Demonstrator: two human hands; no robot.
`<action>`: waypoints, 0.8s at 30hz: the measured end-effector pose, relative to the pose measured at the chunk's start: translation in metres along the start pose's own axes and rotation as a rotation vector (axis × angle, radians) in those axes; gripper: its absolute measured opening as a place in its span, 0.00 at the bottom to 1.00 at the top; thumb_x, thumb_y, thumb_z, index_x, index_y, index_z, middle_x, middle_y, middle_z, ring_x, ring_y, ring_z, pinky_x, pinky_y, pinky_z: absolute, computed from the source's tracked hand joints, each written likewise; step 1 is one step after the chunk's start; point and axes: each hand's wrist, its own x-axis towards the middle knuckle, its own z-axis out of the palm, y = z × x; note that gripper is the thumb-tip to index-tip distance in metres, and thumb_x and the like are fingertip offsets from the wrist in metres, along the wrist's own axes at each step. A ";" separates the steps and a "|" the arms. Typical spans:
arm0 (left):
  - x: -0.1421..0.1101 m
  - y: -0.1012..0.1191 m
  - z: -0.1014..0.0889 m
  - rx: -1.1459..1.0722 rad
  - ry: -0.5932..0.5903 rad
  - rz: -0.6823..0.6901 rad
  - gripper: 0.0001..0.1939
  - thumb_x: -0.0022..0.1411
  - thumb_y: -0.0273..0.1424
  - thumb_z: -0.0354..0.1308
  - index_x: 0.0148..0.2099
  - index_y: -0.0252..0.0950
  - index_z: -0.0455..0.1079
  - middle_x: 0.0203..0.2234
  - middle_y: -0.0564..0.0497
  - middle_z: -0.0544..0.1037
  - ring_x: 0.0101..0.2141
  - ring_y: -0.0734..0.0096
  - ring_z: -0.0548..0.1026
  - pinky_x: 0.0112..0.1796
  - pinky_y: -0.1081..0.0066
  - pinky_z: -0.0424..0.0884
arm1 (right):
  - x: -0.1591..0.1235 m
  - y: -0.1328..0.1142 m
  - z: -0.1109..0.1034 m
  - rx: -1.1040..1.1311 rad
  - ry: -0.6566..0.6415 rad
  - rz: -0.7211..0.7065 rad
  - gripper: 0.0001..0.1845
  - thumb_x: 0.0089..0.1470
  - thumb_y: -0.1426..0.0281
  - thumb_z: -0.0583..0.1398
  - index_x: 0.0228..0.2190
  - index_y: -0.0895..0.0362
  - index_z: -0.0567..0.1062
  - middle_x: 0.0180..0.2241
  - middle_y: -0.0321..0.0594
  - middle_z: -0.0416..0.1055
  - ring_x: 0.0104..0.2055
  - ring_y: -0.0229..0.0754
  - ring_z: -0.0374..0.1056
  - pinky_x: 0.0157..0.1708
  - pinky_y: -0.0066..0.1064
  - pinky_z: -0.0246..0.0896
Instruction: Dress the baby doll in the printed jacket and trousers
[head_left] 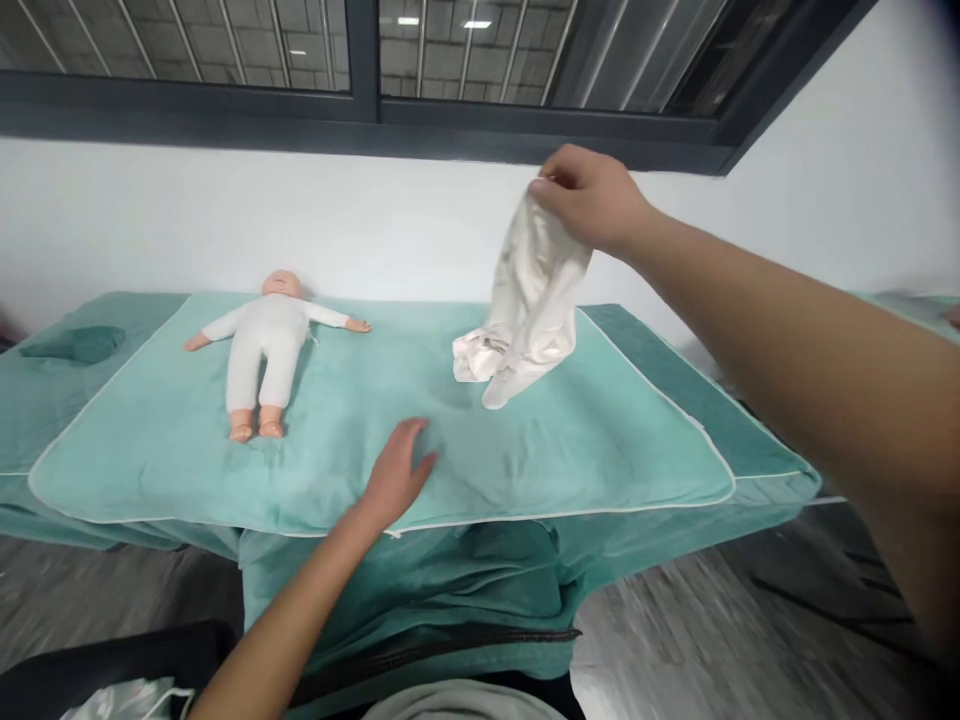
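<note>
Teal bed (570,460) beneath both hands: the right hand (598,198) pinches a white cloth (538,285) between thumb and fingers, letting it hang; the left hand (396,472), thumb and fingers spread, is nearer the body; farther left lies a white-bodied doll (270,335), arms outstretched; beyond the right hand, a dark-framed window (365,60)

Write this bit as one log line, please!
right hand: holding up white cloth | left hand: open, nothing held | doll: lying on green mat
</note>
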 end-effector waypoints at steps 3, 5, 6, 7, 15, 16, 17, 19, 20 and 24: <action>0.054 0.031 -0.027 -0.133 0.248 0.050 0.28 0.65 0.35 0.60 0.65 0.41 0.59 0.61 0.39 0.68 0.59 0.58 0.72 0.56 0.55 0.72 | -0.007 -0.072 0.018 -0.004 -0.238 -0.215 0.16 0.59 0.50 0.61 0.33 0.50 0.74 0.37 0.37 0.75 0.41 0.46 0.66 0.45 0.42 0.60; 0.084 0.052 -0.051 -0.185 0.449 0.077 0.34 0.63 0.37 0.64 0.67 0.42 0.57 0.64 0.40 0.65 0.62 0.58 0.69 0.57 0.58 0.70 | -0.022 -0.116 0.035 0.049 -0.421 -0.361 0.15 0.60 0.54 0.61 0.34 0.53 0.75 0.36 0.36 0.75 0.41 0.44 0.67 0.45 0.38 0.58; 0.094 0.060 -0.063 -0.177 0.525 0.101 0.37 0.59 0.38 0.67 0.66 0.40 0.58 0.64 0.40 0.65 0.62 0.57 0.68 0.57 0.59 0.70 | -0.031 -0.134 0.046 0.085 -0.510 -0.422 0.15 0.61 0.55 0.61 0.35 0.54 0.75 0.35 0.35 0.74 0.42 0.44 0.68 0.44 0.37 0.58; 0.100 0.066 -0.076 -0.157 0.542 0.106 0.35 0.57 0.38 0.68 0.63 0.39 0.62 0.61 0.41 0.69 0.61 0.57 0.69 0.57 0.60 0.69 | -0.040 -0.147 0.057 0.131 -0.580 -0.472 0.15 0.62 0.56 0.60 0.37 0.55 0.76 0.34 0.34 0.74 0.42 0.43 0.68 0.44 0.36 0.58; 0.052 0.051 -0.137 -0.051 0.602 -0.191 0.10 0.56 0.29 0.58 0.41 0.38 0.74 0.32 0.56 0.79 0.36 0.68 0.75 0.41 0.71 0.70 | -0.100 -0.058 0.185 -0.016 -0.647 -0.209 0.29 0.64 0.55 0.56 0.61 0.55 0.68 0.63 0.53 0.67 0.63 0.58 0.62 0.59 0.50 0.58; 0.043 0.047 -0.142 -0.032 0.580 -0.213 0.11 0.56 0.29 0.57 0.42 0.38 0.74 0.34 0.55 0.79 0.38 0.67 0.76 0.43 0.70 0.70 | -0.110 -0.032 0.199 -0.207 -0.658 -0.127 0.33 0.62 0.57 0.58 0.65 0.55 0.64 0.68 0.55 0.59 0.69 0.62 0.52 0.64 0.56 0.51; 0.035 0.043 -0.147 -0.011 0.553 -0.225 0.11 0.56 0.29 0.56 0.42 0.39 0.75 0.35 0.55 0.80 0.40 0.67 0.76 0.44 0.70 0.70 | -0.121 -0.007 0.210 -0.361 -0.683 -0.030 0.37 0.62 0.58 0.58 0.68 0.54 0.60 0.72 0.54 0.50 0.73 0.65 0.43 0.66 0.61 0.43; 0.022 0.035 -0.158 0.024 0.496 -0.237 0.12 0.57 0.29 0.55 0.43 0.39 0.76 0.38 0.54 0.80 0.42 0.65 0.76 0.48 0.68 0.69 | -0.142 0.037 0.225 -0.545 -0.755 0.196 0.39 0.63 0.57 0.56 0.71 0.51 0.53 0.75 0.50 0.40 0.75 0.65 0.35 0.67 0.64 0.39; 0.017 0.032 -0.164 0.035 0.473 -0.248 0.13 0.58 0.30 0.55 0.44 0.39 0.76 0.39 0.53 0.81 0.43 0.64 0.76 0.49 0.67 0.69 | -0.151 0.055 0.229 -0.588 -0.731 0.293 0.37 0.66 0.55 0.53 0.71 0.51 0.53 0.75 0.51 0.40 0.74 0.65 0.37 0.66 0.63 0.41; 0.004 0.015 -0.178 0.073 0.466 -0.331 0.15 0.57 0.30 0.54 0.45 0.40 0.77 0.39 0.52 0.81 0.44 0.61 0.75 0.52 0.63 0.69 | -0.168 0.096 0.225 -0.624 -0.680 0.395 0.29 0.70 0.60 0.45 0.67 0.53 0.61 0.68 0.58 0.55 0.65 0.59 0.55 0.58 0.49 0.56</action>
